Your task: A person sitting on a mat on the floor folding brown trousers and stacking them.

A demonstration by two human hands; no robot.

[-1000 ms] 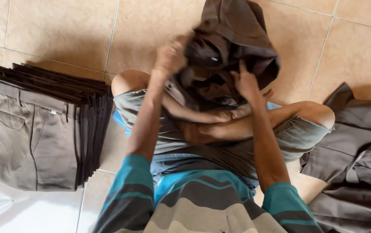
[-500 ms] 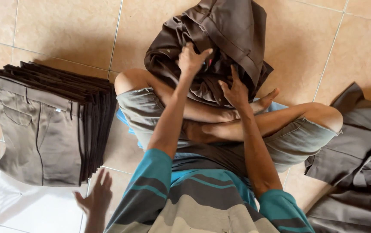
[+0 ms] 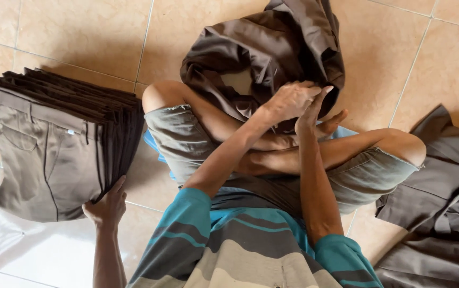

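I sit cross-legged on a tiled floor with a crumpled dark brown garment (image 3: 264, 50) bunched over my knees. My left hand (image 3: 289, 100) grips its lower edge with curled fingers. Close beside it on the right, my right hand (image 3: 313, 110) pinches the same edge, fingers pointing up. The two hands nearly touch. Most of the garment's shape is lost in folds.
A stack of folded brown trousers (image 3: 53, 144) lies on the floor at my left. Another person's hand (image 3: 106, 205) rests on its near corner. Loose brown garments (image 3: 442, 213) are heaped at my right. Beige tiles (image 3: 74, 32) stretch ahead.
My hands have come together at the garment's lower right edge, and the garment has spread wider. The other person's hand came into view and moved up to the stack's corner.
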